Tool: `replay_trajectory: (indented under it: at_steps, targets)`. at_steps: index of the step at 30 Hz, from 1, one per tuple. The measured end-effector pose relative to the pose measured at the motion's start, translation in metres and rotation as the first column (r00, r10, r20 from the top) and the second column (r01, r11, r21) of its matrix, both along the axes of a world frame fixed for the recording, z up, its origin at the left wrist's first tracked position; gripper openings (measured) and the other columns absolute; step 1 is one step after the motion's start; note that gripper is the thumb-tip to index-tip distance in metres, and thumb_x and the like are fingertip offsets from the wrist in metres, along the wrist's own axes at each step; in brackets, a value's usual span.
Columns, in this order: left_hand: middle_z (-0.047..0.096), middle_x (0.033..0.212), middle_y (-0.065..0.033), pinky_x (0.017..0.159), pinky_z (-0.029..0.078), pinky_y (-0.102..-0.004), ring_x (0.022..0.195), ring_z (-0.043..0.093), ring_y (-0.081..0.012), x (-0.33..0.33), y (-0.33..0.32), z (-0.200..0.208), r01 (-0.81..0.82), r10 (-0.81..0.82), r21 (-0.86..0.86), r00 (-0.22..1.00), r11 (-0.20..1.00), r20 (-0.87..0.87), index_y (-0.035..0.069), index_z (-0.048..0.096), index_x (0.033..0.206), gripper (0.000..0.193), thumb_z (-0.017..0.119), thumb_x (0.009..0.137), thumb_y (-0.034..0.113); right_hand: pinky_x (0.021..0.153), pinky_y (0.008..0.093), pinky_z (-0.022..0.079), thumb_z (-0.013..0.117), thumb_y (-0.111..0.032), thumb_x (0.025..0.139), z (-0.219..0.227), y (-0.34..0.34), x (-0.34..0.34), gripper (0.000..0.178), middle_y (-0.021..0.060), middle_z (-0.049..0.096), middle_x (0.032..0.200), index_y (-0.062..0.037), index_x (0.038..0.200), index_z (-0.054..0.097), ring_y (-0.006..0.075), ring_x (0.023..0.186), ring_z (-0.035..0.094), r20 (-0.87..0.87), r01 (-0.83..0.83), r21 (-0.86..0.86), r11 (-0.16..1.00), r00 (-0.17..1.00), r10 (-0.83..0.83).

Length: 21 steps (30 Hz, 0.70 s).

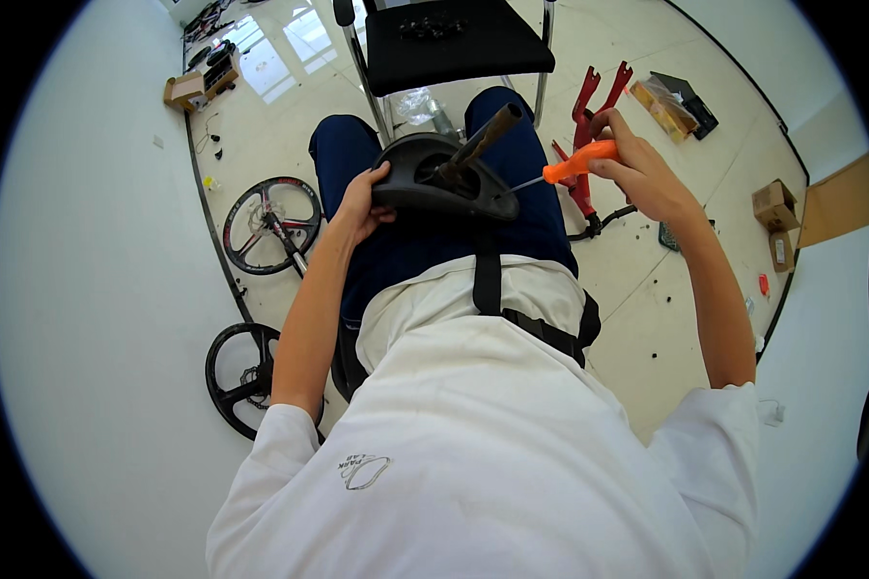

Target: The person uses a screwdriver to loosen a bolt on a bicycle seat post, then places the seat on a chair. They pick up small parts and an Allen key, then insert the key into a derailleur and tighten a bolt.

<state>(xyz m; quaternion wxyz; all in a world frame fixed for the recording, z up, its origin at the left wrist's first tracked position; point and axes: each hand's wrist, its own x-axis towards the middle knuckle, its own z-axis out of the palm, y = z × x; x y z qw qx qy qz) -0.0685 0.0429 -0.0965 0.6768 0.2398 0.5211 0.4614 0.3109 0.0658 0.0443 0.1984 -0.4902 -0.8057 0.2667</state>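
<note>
A black bicycle saddle (406, 196) lies across my thighs, its underside facing up. From it a dark, worn seat post (489, 133) sticks up at a slant. My left hand (361, 205) is closed on the saddle's left end, the thumb on top and the fingers partly hidden beneath. My right hand (639, 172) grips the orange handle of a screwdriver (579, 162). Its thin shaft points down and left, the tip at the saddle's underside near the right end. Whether the tip sits in a screw is too small to tell.
A black chair (459, 43) with small dark parts on its seat stands ahead. On the right are a red bicycle frame part (581, 116), a yellow box (661, 106) and cardboard boxes (774, 206). Two wheels (230, 232) lie left, near the wall.
</note>
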Motion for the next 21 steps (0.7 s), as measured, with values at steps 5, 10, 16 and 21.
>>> replay_trajectory:
  at_steps: [5,10,16,21]
  targets:
    - [0.045,0.061,0.0007,0.043,0.028,-0.0261,0.042,0.032,-0.0093,0.000,0.000,0.000,0.008,-0.008,0.014,1.000,1.000,0.006,0.014,0.043,0.088,0.023,0.052,0.098,0.033,0.063,0.0357,0.042,0.056,-0.040,0.090,0.005,0.001,-0.008,0.042,0.0146,0.057,0.066,0.0005,0.101,0.050,0.0236,0.061,0.053,0.105,0.089,-0.096,0.991,0.991,-0.079]
    - [0.044,0.061,0.0005,0.043,0.028,-0.0260,0.042,0.032,-0.0092,0.002,-0.001,0.004,0.002,-0.002,0.003,1.000,1.000,-0.008,0.014,0.043,0.088,0.023,0.052,0.098,0.033,0.060,0.0341,0.043,0.054,-0.039,0.093,0.003,0.001,-0.008,0.041,0.0122,0.056,0.063,0.0007,0.102,0.049,0.0200,0.060,0.056,-0.020,-0.085,0.044,0.995,0.996,0.086]
    - [0.042,0.060,0.0013,0.044,0.028,-0.0260,0.042,0.031,-0.0089,0.003,-0.003,0.004,-0.002,0.002,0.000,1.000,1.000,-0.012,0.014,0.043,0.087,0.024,0.053,0.098,0.033,0.060,0.0351,0.043,0.052,-0.039,0.094,0.026,-0.012,-0.021,0.039,0.0124,0.054,0.063,-0.0002,0.101,0.047,0.0186,0.061,0.055,-0.071,0.042,-0.208,0.977,0.996,-0.058]
    - [0.042,0.060,0.0013,0.044,0.028,-0.0260,0.042,0.031,-0.0089,0.004,-0.004,0.006,0.012,-0.012,0.006,1.000,1.000,0.003,0.014,0.043,0.086,0.025,0.053,0.098,0.033,0.062,0.0345,0.043,0.049,-0.038,0.096,0.013,-0.003,-0.010,0.038,0.0160,0.056,0.068,-0.0001,0.101,0.047,0.0208,0.063,0.057,-0.002,-0.055,0.008,0.998,0.998,0.055]
